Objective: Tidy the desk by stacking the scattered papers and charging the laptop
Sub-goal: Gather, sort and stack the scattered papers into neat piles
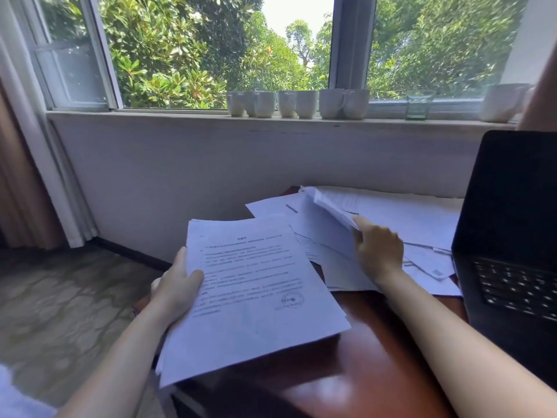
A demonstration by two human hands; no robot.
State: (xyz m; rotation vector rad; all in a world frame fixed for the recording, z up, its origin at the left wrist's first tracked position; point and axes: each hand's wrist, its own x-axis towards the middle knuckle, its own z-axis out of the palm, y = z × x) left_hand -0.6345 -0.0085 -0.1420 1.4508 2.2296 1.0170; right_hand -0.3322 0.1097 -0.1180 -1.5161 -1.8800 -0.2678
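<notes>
My left hand grips a stack of printed papers by its left edge, holding it over the near left corner of the reddish-brown desk. My right hand pinches a few white sheets and lifts their edge off the scattered papers spread across the back of the desk. A black laptop stands open at the right, its screen dark. No charger or cable is in view.
Several white mugs and a green glass line the windowsill above the white wall. Another mug stands at the sill's right end. A curtain hangs at the left, and stone floor lies beside the desk.
</notes>
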